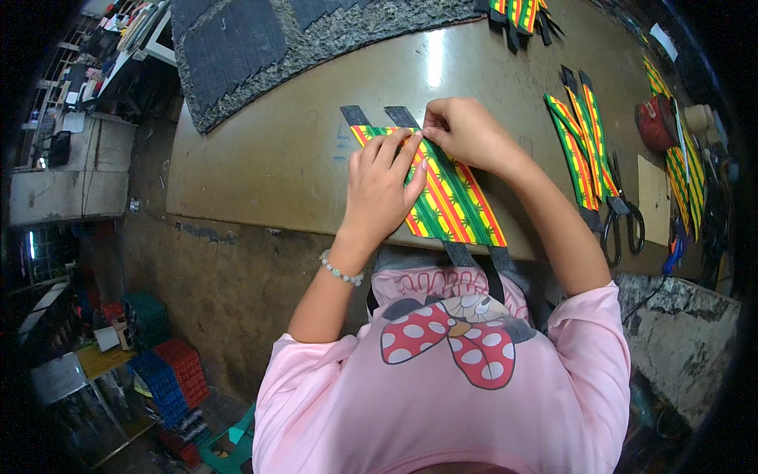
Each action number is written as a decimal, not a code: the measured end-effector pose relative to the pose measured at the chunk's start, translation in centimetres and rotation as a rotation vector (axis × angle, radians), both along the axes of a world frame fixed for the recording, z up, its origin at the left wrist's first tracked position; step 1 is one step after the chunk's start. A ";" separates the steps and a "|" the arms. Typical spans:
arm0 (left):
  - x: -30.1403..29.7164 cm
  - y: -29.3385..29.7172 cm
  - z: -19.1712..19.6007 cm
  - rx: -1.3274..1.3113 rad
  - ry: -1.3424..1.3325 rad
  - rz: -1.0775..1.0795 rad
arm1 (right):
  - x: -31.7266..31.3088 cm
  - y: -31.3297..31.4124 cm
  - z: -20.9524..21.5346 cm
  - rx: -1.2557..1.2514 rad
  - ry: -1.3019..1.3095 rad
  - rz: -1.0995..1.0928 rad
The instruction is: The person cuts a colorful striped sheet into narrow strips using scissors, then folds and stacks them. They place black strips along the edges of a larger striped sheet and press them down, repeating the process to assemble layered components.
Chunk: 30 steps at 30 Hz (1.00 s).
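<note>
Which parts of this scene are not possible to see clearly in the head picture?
- Head view: the middle of the striped strips lies hidden under the left hand and right hand.
- What the fingertips pinch is too small to tell.
- The strips' near black ends are cut off by the table edge.
- Tools near the scissors blur at the rim.

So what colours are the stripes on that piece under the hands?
Green, yellow and red stripes on the striped piece, seen in the head view.
</note>
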<state>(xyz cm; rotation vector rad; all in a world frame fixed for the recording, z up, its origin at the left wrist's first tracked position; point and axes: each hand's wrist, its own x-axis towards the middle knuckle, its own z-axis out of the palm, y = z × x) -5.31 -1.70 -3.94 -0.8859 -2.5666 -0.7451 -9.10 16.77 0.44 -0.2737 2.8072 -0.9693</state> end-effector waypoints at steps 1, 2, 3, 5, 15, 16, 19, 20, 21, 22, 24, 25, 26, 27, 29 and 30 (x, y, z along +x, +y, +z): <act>-0.1 0.1 0.0 -0.023 0.013 -0.009 | 0.3 -0.1 -0.3 -0.025 0.066 0.006; -0.2 0.1 0.0 -0.051 0.034 -0.022 | 0.6 -0.2 -0.6 -0.051 0.067 -0.006; -0.5 0.1 0.0 -0.077 0.054 -0.034 | 0.8 -0.3 -0.8 -0.089 0.082 -0.008; -0.7 -0.1 0.1 -0.135 0.072 -0.047 | 1.3 -0.1 -0.7 -0.162 0.084 0.038; 0.9 0.4 1.5 -0.198 -0.018 -0.013 | 4.3 3.5 1.6 -0.558 -0.235 0.031; 1.1 0.5 1.5 -0.191 -0.053 -0.005 | 4.3 3.1 1.0 -0.414 -0.229 0.021; 1.5 0.7 1.2 -0.202 0.004 0.022 | 4.9 1.8 -0.4 -0.111 -0.031 -0.026; 1.6 0.7 1.1 -0.205 -0.018 0.023 | 4.9 1.3 -0.8 -0.055 0.130 -0.100; 1.6 0.7 1.0 -0.201 -0.003 0.020 | 4.7 0.8 -1.1 -0.005 0.289 -0.153; 1.6 0.7 0.9 -0.196 -0.002 0.019 | 4.4 0.7 -1.1 0.029 0.392 -0.112; 1.7 0.6 0.8 -0.194 0.001 0.021 | 3.4 0.8 -0.9 0.155 0.351 -0.063; 1.7 0.6 0.7 -0.197 0.004 0.024 | 2.9 1.1 -0.8 0.058 0.270 0.003; 1.7 0.7 0.7 -0.193 0.003 0.022 | 2.4 1.5 -0.6 -0.008 0.112 0.045; 1.7 0.6 0.7 -0.207 0.011 0.022 | 2.1 1.9 -0.4 -0.127 0.016 0.095; 1.7 0.6 0.7 -0.221 0.016 0.019 | 2.0 2.4 -0.3 -0.457 -0.170 0.230; 1.7 0.7 0.7 -0.217 0.014 0.023 | 2.1 2.6 -0.2 -0.654 -0.220 0.326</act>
